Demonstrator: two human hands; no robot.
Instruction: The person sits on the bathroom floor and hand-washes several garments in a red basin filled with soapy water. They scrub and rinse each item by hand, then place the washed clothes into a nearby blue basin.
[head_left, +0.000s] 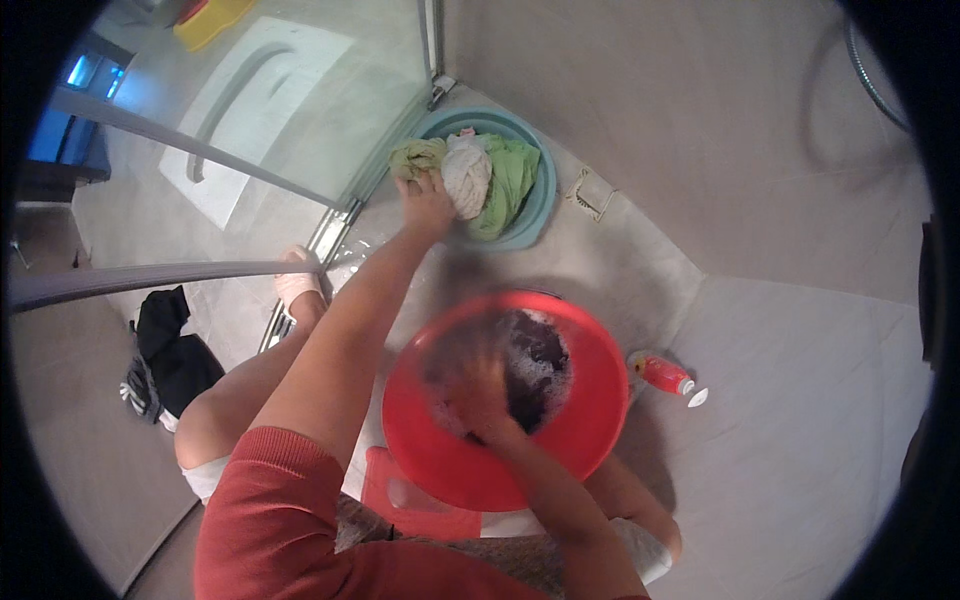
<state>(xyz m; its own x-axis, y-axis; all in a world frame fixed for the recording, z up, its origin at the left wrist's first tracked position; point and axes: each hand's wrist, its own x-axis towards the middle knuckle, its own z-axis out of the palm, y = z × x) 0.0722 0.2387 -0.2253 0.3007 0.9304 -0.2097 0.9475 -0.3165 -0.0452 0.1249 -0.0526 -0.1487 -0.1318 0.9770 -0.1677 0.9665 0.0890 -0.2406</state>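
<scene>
My left hand (426, 204) reaches to a teal basin (546, 202) on the floor. Its fingers touch a bunched olive cloth (417, 156) at the basin's left rim; whether they grip it is unclear. Beside those fingers lies a twisted white cloth (466, 178), with a green cloth (506, 180) to its right. Closer to me, my right hand (484, 386) is inside a red basin (596, 420), over dark fabric (534, 375) in sudsy water. Blur in the picture hides what its fingers do.
A red bottle (664, 373) with its white flip cap raised lies right of the red basin. Behind the teal basin is a floor drain (591, 193). A glass shower door (315, 97) stands at left, near dark clothing (180, 367). A metal shower hose (870, 82) hangs at upper right.
</scene>
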